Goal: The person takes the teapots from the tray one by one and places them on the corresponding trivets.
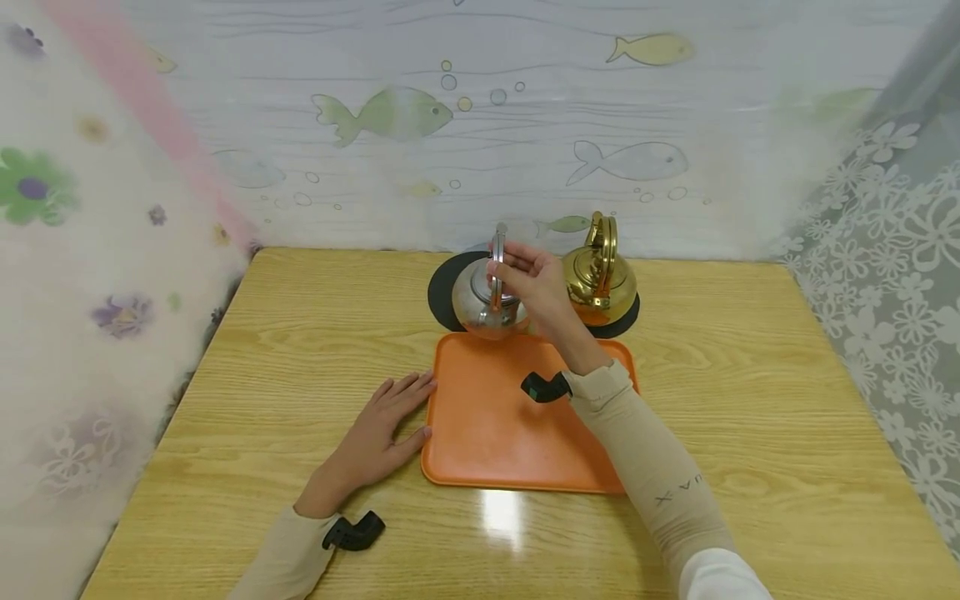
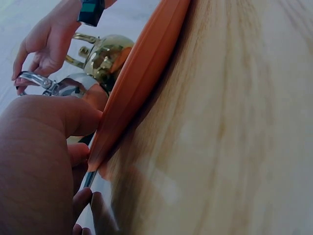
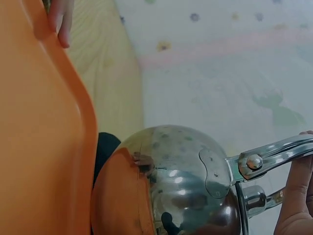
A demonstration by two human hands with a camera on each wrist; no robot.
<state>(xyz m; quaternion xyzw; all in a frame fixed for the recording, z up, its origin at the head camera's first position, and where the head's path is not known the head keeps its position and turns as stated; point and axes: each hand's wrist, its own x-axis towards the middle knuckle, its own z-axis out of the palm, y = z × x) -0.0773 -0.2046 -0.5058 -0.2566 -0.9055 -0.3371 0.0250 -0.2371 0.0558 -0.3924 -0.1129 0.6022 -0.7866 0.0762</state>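
My right hand (image 1: 546,287) holds the upright handle (image 1: 497,275) of a silver kettle (image 1: 472,302) between thumb and fingers. In the right wrist view the kettle's shiny body (image 3: 171,186) stands right by the rim of an orange tray (image 3: 44,147). The tray (image 1: 495,425) lies flat in front of the kettle. My left hand (image 1: 378,437) rests on the table with fingers extended, its fingertips and thumb at the tray's left rim. To the right of the silver kettle is a gold kettle (image 1: 588,279), its handle raised.
Black round mats lie under both kettles, the left mat (image 1: 442,292) showing beside the silver one. The wooden table (image 1: 750,400) reaches back to a curtain (image 1: 510,167) printed with fish. Floral curtains hang at both sides.
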